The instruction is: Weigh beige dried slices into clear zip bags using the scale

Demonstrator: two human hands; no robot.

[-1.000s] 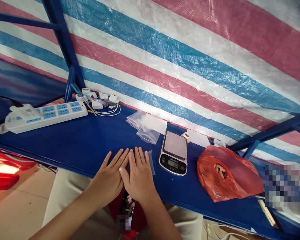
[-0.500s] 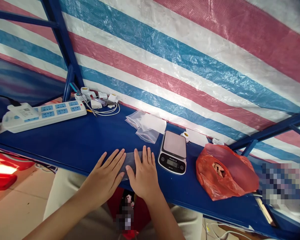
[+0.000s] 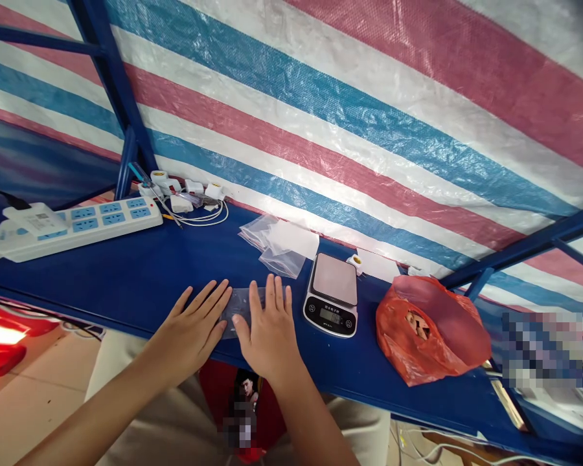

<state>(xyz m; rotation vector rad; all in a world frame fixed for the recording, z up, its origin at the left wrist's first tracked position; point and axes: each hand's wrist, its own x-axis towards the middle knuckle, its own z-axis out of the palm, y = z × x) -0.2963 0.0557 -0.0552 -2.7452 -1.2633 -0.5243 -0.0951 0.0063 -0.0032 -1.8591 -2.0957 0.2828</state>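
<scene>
**Thin, Clear and Slippery Under My Palms**

I have the bag [image 3: 238, 305] lying flat on the blue table [image 3: 126, 278], close to its near edge and right in front of me. My left hand [image 3: 182, 343] is open, palm down, its fingers at the bag's left side. My right hand [image 3: 269, 336] is open too, fingers spread over the right part. Neither grips anything; I can't tell how hard either one presses.

It looks like thin, clear plastic, so I judge it next to weightless and quite limp. I'd expect it to slide easily on the smooth table, and perhaps cling where it lies flattest. It shouldn't break, though it could crease, and a hard pull might stretch it. Whether it holds anything, I can't make out.

For a hold, I'd choose a corner or the rim, pinched between thumb and fingertip, with the other palm steadying the sheet. Grabbing at the middle would likely just crumple it.

The scale [image 3: 334, 281] sits just to the right, with similar loose bags [image 3: 280, 261] behind and the red bag [image 3: 396, 340] farther right.
</scene>
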